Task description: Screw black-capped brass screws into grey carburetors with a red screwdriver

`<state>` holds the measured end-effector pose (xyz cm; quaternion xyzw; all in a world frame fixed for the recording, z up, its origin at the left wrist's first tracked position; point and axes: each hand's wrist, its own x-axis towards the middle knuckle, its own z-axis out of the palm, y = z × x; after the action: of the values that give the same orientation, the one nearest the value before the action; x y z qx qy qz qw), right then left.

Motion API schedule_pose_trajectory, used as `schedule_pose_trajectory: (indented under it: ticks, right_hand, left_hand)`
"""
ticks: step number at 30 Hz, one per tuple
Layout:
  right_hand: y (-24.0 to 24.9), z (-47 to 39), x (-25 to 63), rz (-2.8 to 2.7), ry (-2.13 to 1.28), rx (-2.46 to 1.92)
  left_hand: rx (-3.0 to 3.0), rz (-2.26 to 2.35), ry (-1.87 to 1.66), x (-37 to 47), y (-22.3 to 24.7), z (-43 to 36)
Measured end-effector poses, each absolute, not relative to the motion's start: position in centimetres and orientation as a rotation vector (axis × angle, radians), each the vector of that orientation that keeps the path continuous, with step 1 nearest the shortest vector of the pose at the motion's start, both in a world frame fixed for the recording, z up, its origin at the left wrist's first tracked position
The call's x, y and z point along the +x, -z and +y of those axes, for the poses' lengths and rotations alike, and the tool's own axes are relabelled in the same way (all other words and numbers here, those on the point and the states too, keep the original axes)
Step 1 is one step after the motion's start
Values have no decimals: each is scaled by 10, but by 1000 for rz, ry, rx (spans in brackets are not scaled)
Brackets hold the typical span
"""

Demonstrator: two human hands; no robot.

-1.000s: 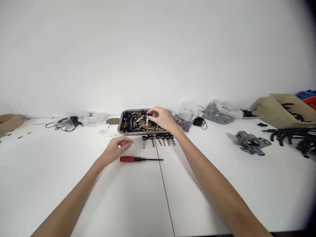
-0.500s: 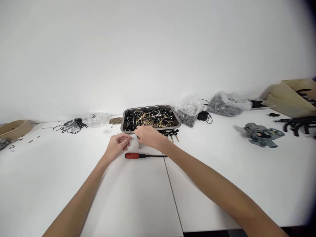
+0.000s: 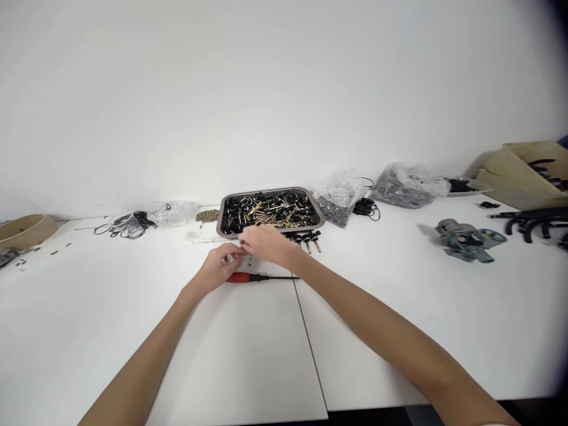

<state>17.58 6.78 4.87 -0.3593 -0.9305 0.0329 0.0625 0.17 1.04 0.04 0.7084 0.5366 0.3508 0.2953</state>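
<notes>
My right hand (image 3: pixel 268 244) is closed in front of the tray, its fingers pinching a small black-headed part. Only the part's brass-coloured shank (image 3: pixel 249 260) shows, pointing down below the fingers; the rest is hidden. Close against its left side, my left hand (image 3: pixel 218 266) has thumb and fingers brought together at the same part; what they pinch is too small to make out. Below both hands lies a screwdriver (image 3: pixel 239 277) with a red handle, partly covered by the left hand. Several similar parts (image 3: pixel 306 238) with black heads and brass shanks lie in a row right of my right hand.
A metal tray (image 3: pixel 322 222) holds a heap of black-and-brass parts. Small brass pieces (image 3: pixel 207 216) are piled on its left. Plastic bags (image 3: pixel 337 198) and black rings (image 3: pixel 366 207) lie along the wall. A grey carburetor (image 3: pixel 468 239) and a beige bin (image 3: pixel 501 168) are at right.
My left hand has moved right, up to the right hand, and its fingers now meet at the part. It now covers the end of the screwdriver handle. My right hand has barely moved.
</notes>
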Motion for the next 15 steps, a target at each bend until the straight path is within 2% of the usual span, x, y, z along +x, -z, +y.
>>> schedule_pose_trajectory:
  ticks: [7, 15]
  right_hand:
    - [-89, 103, 234, -2489, -267, -1239]
    - [-94, 128, 276, -2368, -396, -1356]
  left_hand:
    - [2083, 1361, -718, 4, -6, 3]
    - [2156, 1309, -607, 6, 1, 5]
